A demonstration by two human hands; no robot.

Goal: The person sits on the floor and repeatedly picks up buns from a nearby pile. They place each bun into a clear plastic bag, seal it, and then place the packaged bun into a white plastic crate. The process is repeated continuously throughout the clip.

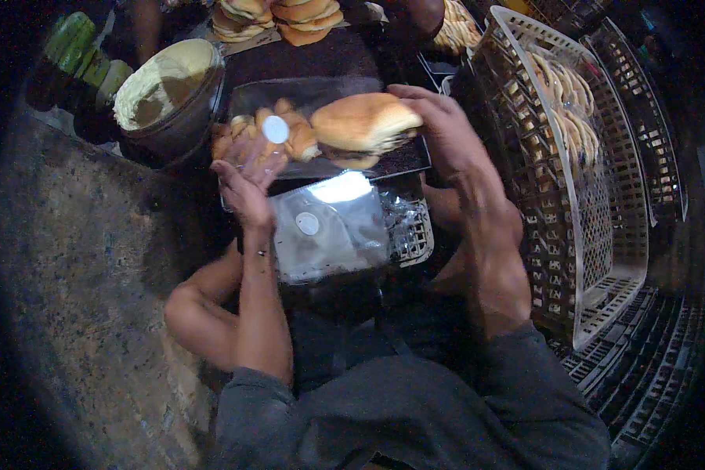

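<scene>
My right hand (446, 126) curves around the right end of a large golden bun (364, 120), which looks blurred. Part of another bun (355, 160) shows beneath it. At the left, my left hand (251, 176) lies against a clear plastic bag with a round white label (275, 129); its fingers show partly through the film, and its grip is unclear. Smaller pieces of bread (296, 132) lie at this bag. Nearer to me, a stack of flat clear bags (335, 235), also with a round white label, rests over a plastic basket (420, 241).
A tub of pale cream (211, 64) stands at upper left, beside green wrapped items (70, 44). Stacked buns (308, 20) sit at the far edge of the dark work surface (305, 59). A tall plastic crate (576, 235) holding bread (570, 111) stands at right.
</scene>
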